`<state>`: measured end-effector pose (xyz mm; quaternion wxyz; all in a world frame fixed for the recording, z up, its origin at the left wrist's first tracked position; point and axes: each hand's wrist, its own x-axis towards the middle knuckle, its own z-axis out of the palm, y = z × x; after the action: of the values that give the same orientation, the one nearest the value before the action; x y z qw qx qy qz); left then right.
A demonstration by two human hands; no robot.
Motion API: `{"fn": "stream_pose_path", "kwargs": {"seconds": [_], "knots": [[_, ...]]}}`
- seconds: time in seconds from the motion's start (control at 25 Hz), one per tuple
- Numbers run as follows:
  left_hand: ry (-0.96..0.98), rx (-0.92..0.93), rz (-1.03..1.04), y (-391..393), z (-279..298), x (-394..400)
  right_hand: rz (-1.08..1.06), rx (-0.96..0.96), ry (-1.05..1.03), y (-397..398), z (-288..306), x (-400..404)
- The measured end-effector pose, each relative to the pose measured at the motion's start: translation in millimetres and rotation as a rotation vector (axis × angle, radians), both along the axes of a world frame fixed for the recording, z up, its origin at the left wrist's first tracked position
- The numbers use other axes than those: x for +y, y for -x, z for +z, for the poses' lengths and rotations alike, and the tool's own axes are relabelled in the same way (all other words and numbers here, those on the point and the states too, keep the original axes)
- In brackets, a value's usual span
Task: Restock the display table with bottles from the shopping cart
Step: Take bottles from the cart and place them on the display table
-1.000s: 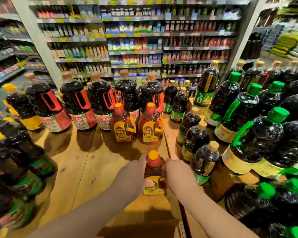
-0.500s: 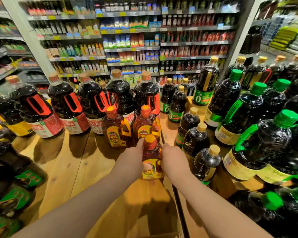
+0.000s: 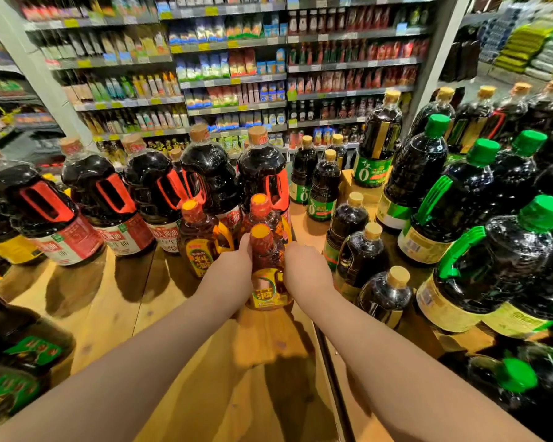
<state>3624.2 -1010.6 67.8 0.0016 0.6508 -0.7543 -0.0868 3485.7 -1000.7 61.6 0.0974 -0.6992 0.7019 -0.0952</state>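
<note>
An amber bottle (image 3: 270,269) with an orange cap and yellow label stands upright on the wooden display table (image 3: 109,301). My left hand (image 3: 230,272) grips its left side and my right hand (image 3: 304,269) grips its right side. It sits right behind two matching amber bottles, one at the left (image 3: 198,240) and one directly ahead (image 3: 262,212), close to or touching the latter. The shopping cart is out of view.
Large dark bottles with red handles (image 3: 109,199) line the back left of the table. Dark bottles with green caps (image 3: 498,260) and smaller tan-capped ones (image 3: 361,253) crowd the right. More dark bottles (image 3: 16,362) stand at the near left. Stocked shelves (image 3: 237,74) stand behind.
Both hands have pushed the amber bottle forward across the table, from the near middle up against the two matching bottles.
</note>
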Motion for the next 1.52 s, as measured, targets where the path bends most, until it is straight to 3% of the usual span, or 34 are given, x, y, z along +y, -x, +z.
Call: {"fn": "stream_pose_path", "kwargs": {"seconds": [0.16, 0.36, 0.48, 0.72, 0.84, 1.08, 1.52], "knots": [[0.014, -0.108, -0.002, 1, -3, -2, -0.005, -0.014, 0.003, 0, -3, -3], [0.007, -0.063, 0.004, 4, -3, 3, -0.008, -0.008, -0.019, 1, -3, 0], [0.011, -0.138, 0.014, 5, -1, 6, 0.011, 0.003, -0.058, 3, 2, -2], [-0.089, -0.125, 0.201, 6, 11, 55, 0.035, 0.077, -0.147, 21, 22, 20], [-0.111, -0.187, 0.072, 15, 20, 98, 0.014, 0.080, -0.061, 38, 39, 59], [0.034, -0.188, -0.281, 34, 38, 154, -0.024, 0.156, -0.014, 48, 45, 161], [0.084, -0.145, -1.017, 33, 38, 287, -0.630, 0.109, -0.080, -9, 13, 381]]}}
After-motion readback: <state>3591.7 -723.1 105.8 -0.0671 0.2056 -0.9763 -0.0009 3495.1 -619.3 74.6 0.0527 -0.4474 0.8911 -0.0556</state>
